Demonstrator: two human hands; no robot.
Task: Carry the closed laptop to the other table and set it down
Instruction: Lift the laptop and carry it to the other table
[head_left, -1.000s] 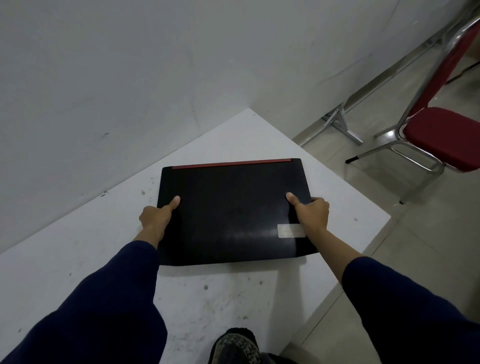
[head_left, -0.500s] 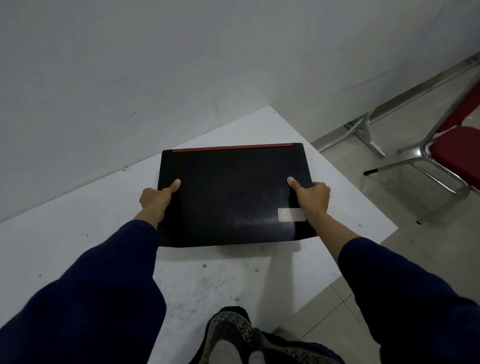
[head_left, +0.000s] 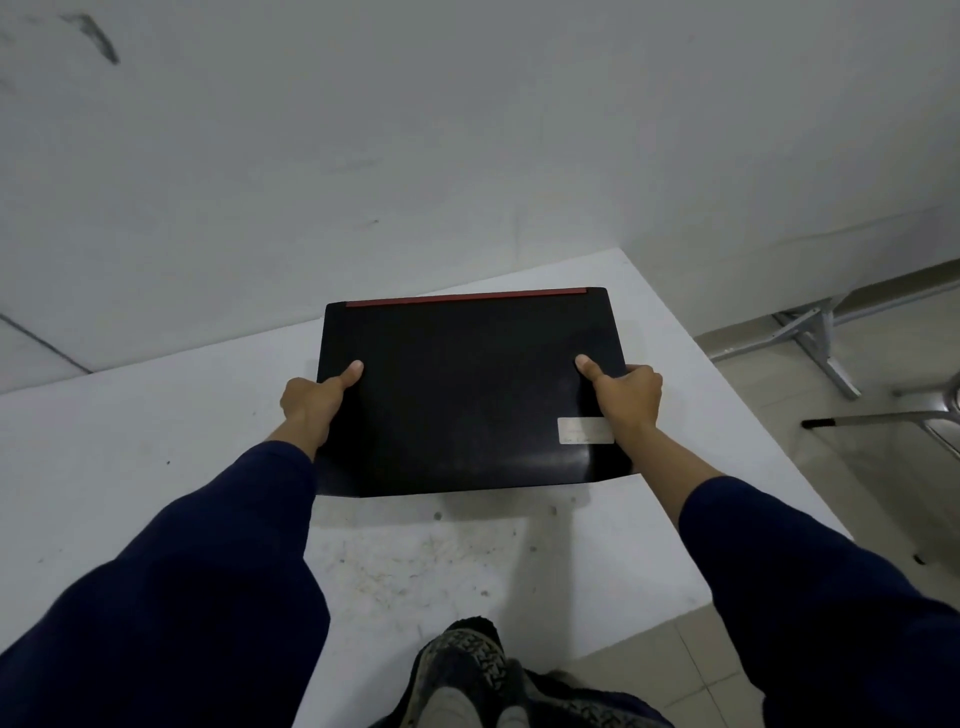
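Observation:
The closed black laptop (head_left: 467, 384), with a red strip along its far edge and a pale sticker near its right front corner, is held flat just above the white table (head_left: 156, 441). My left hand (head_left: 311, 400) grips its left side, thumb on the lid. On the right side my right hand (head_left: 631, 397) grips it the same way. A shadow lies on the table under the laptop's near edge. I cannot tell whether its far edge touches the table.
A grey wall (head_left: 415, 130) stands directly behind the table. Tiled floor (head_left: 883, 493) lies to the right, with a metal frame leg (head_left: 821, 338) and chair legs (head_left: 883, 415) on it. A shoe (head_left: 462, 670) shows at the bottom near the table's front edge.
The view has swung left and closer to the wall; the red chair has slid out of view on the right. Both hands keep the same grip on the laptop over the table.

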